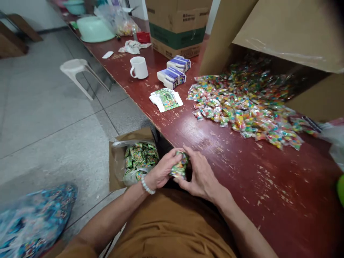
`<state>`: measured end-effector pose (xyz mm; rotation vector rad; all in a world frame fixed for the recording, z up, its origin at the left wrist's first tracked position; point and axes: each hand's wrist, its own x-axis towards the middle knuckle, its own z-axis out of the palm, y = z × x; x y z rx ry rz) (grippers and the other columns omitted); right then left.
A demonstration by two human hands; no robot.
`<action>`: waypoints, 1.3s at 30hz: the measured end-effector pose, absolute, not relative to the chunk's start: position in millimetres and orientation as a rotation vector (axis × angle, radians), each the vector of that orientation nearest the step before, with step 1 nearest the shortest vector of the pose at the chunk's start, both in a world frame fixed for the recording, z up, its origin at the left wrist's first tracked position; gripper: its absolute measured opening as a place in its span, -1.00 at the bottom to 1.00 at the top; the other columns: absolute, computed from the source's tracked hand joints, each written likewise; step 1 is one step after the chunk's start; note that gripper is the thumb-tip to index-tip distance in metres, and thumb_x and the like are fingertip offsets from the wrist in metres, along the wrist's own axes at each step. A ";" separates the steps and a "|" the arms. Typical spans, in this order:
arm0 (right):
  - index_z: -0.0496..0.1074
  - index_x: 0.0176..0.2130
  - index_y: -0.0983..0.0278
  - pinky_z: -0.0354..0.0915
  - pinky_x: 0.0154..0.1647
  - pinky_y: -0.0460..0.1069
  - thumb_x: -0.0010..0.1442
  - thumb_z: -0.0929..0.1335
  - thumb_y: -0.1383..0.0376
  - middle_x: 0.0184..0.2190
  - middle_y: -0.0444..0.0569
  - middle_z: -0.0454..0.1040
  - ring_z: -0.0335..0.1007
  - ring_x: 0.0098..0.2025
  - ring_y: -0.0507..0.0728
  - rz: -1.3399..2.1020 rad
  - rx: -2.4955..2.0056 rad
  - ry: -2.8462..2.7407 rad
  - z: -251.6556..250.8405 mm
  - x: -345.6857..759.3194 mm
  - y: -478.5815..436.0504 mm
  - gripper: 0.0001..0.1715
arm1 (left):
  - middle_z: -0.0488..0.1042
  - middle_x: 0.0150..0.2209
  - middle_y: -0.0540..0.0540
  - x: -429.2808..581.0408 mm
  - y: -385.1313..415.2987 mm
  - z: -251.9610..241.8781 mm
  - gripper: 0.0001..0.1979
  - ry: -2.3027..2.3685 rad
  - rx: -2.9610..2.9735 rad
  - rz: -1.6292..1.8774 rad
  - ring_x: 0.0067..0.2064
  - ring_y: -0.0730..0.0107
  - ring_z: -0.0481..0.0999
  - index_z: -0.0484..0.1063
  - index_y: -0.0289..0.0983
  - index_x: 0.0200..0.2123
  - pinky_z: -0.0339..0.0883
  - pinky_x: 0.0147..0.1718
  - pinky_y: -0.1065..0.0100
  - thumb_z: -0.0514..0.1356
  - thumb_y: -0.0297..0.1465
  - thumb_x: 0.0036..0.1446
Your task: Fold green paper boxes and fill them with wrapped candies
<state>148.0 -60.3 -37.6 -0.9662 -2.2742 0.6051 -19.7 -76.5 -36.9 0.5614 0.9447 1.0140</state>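
Note:
Both my hands meet at the near edge of the red table (228, 161), just above my lap. My left hand (161, 172), with a white bead bracelet at the wrist, and my right hand (200, 175) are closed round a small green printed packet (179, 166) held between them. A large heap of small colourful candy sachets (242, 107) lies on the table to the right, spilling from a tipped cardboard box (282, 32). On the floor to the left of my hands, a bag-lined brown box (134, 159) holds several green packets.
A stack of flat green printed cartons (166, 100), two bundles of purple-and-white cartons (174, 71), a white mug (139, 67) and a taped cardboard box (177, 27) sit farther along the table. A white plastic stool (77, 70) stands on the tiled floor. A bag of blue packets (34, 218) lies at bottom left.

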 end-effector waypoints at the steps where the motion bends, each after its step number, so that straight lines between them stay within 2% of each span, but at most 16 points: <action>1: -0.04 0.35 0.29 0.29 0.17 0.28 0.07 0.46 0.14 0.24 0.28 0.25 0.26 0.22 0.38 0.633 -0.972 -2.278 -39.5 147.4 -58.7 0.04 | 0.57 -0.19 -0.15 -36.5 -80.6 -38.6 -0.50 1.024 0.618 0.985 -0.34 0.34 0.56 0.36 -0.25 0.10 0.41 -0.36 0.37 0.29 -0.15 0.16; 2: -0.05 0.36 0.28 0.25 0.21 0.30 0.10 0.46 0.11 0.30 0.28 0.17 0.17 0.29 0.39 0.638 -0.995 -2.264 -42.4 148.3 -56.4 0.04 | 0.56 -0.16 -0.17 -55.2 -84.3 -40.9 -0.45 1.139 0.692 0.951 -0.36 0.30 0.56 0.30 -0.22 0.16 0.42 -0.38 0.32 0.24 -0.10 0.19; 3: -0.04 0.36 0.26 0.22 0.25 0.31 0.13 0.45 0.10 0.33 0.27 0.11 0.11 0.33 0.39 0.625 -1.035 -2.231 -46.5 150.5 -53.5 0.00 | 0.56 -0.12 -0.18 -74.8 -87.2 -43.7 -0.44 1.304 0.802 0.931 -0.28 0.24 0.58 0.28 -0.19 0.18 0.44 -0.30 0.26 0.21 -0.08 0.20; 4: 0.01 0.34 0.25 0.22 0.25 0.31 0.17 0.43 0.12 0.32 0.25 0.12 0.11 0.33 0.38 0.594 -1.088 -2.182 -51.7 153.8 -50.0 -0.09 | 0.53 -0.03 -0.19 -94.2 -88.2 -46.8 -0.46 1.493 0.958 0.912 -0.10 0.17 0.56 0.31 -0.19 0.16 0.44 -0.12 0.20 0.23 -0.09 0.18; 6: 0.13 0.27 0.23 0.29 0.18 0.28 0.26 0.36 0.23 0.20 0.21 0.30 0.26 0.23 0.32 0.519 -1.193 -2.075 -64.1 161.4 -42.6 -0.34 | 0.45 0.11 -0.23 -127.4 -81.4 -52.3 -0.44 1.873 1.279 0.857 0.14 0.03 0.43 0.33 -0.20 0.14 0.29 0.13 0.03 0.21 -0.06 0.15; 8: 0.25 0.18 0.23 0.37 0.08 0.23 0.27 0.32 0.32 0.05 0.15 0.43 0.39 0.08 0.28 0.472 -1.226 -2.037 -75.7 166.7 -36.8 -0.50 | 0.41 0.16 -0.27 -146.2 -58.0 -54.1 -0.44 2.055 1.598 0.845 0.20 0.00 0.37 0.29 -0.23 0.19 0.19 0.21 -0.04 0.12 -0.07 0.22; 12: 0.35 0.09 0.21 0.38 0.02 0.20 0.26 0.31 0.40 -0.03 0.10 0.49 0.42 -0.01 0.26 0.417 -1.175 -2.046 -85.6 166.9 -34.2 -0.61 | 0.29 0.27 -0.37 -138.6 36.8 -40.7 -0.39 2.163 2.168 0.856 0.32 -0.01 0.21 0.22 -0.38 0.26 0.03 0.31 0.01 0.00 -0.11 0.30; 16: 0.39 0.02 0.18 0.39 -0.03 0.15 0.26 0.32 0.43 -0.08 0.06 0.51 0.43 -0.04 0.23 0.476 -1.150 -2.033 -81.0 164.8 -35.8 -0.66 | 0.14 0.36 -0.41 -118.9 146.0 -23.1 -0.32 2.469 2.137 0.526 0.40 -0.17 0.01 0.13 -0.45 0.33 -0.09 0.32 -0.06 -0.06 -0.08 0.32; 18: 0.39 0.01 0.17 0.39 -0.06 0.12 0.26 0.32 0.45 -0.10 0.03 0.52 0.43 -0.07 0.21 0.507 -1.133 -2.013 -77.4 164.6 -35.1 -0.66 | 0.19 0.32 -0.45 -115.5 182.6 -21.6 -0.31 2.493 2.096 0.477 0.37 -0.26 0.05 0.17 -0.45 0.31 -0.07 0.27 -0.15 -0.08 -0.05 0.32; 20: 0.38 -0.01 0.17 0.38 -0.08 0.10 0.25 0.31 0.47 -0.12 0.02 0.52 0.42 -0.09 0.20 0.542 -1.109 -1.995 -74.7 164.3 -33.7 -0.66 | 0.31 0.23 -0.50 -114.3 200.8 -25.0 -0.31 2.479 2.068 0.423 0.29 -0.32 0.19 0.24 -0.43 0.26 0.03 0.19 -0.23 -0.09 -0.02 0.31; 23: 0.39 -0.04 0.18 0.35 -0.08 0.10 0.24 0.31 0.49 -0.14 0.02 0.51 0.41 -0.11 0.19 0.586 -1.091 -1.967 -72.6 163.2 -32.0 -0.67 | 0.40 0.13 -0.48 -110.9 198.1 -32.2 -0.32 2.447 2.074 0.325 0.16 -0.30 0.34 0.29 -0.37 0.22 0.16 0.08 -0.23 -0.07 0.03 0.29; 28: 0.41 -0.04 0.19 0.31 -0.04 0.12 0.21 0.33 0.51 -0.14 0.00 0.51 0.39 -0.10 0.19 0.580 -1.117 -1.942 -71.6 160.9 -32.7 -0.64 | 0.40 0.13 -0.42 -88.6 157.3 -39.6 -0.32 2.341 2.205 0.244 0.14 -0.21 0.34 0.25 -0.32 0.26 0.17 0.09 -0.17 -0.05 0.03 0.29; 31: 0.43 -0.07 0.19 0.30 -0.04 0.10 0.18 0.34 0.51 -0.15 -0.01 0.52 0.39 -0.11 0.18 0.590 -1.121 -1.927 -70.2 160.9 -33.0 -0.66 | 0.30 0.24 -0.45 -68.5 131.0 -44.5 -0.30 2.293 2.305 0.277 0.22 -0.26 0.26 0.19 -0.34 0.32 0.09 0.14 -0.25 -0.04 0.01 0.29; 34: 0.45 -0.08 0.20 0.28 -0.01 0.10 0.16 0.36 0.52 -0.16 -0.03 0.53 0.40 -0.11 0.18 0.597 -1.118 -1.923 -68.6 161.9 -32.3 -0.65 | 0.16 0.35 -0.42 -52.0 102.3 -47.0 -0.33 2.261 2.403 0.483 0.34 -0.31 0.10 0.13 -0.38 0.36 -0.03 0.19 -0.32 -0.09 -0.09 0.34; 36: 0.45 -0.09 0.21 0.28 0.00 0.10 0.17 0.35 0.52 -0.16 -0.02 0.54 0.40 -0.11 0.18 0.586 -1.120 -1.925 -67.8 162.6 -31.6 -0.66 | 0.19 0.35 -0.38 -45.4 81.3 -45.4 -0.38 2.163 2.482 0.615 0.36 -0.26 0.07 0.20 -0.36 0.33 -0.09 0.24 -0.30 -0.06 -0.12 0.34; 39: 0.45 -0.11 0.25 0.29 -0.03 0.09 0.18 0.35 0.52 -0.17 0.01 0.54 0.40 -0.11 0.19 0.556 -1.124 -1.930 -67.5 162.9 -30.8 -0.71 | 0.32 0.26 -0.34 -41.8 53.5 -40.7 -0.54 1.971 2.624 0.607 0.33 -0.20 0.15 0.44 -0.26 0.13 -0.12 0.25 -0.27 0.08 -0.14 0.28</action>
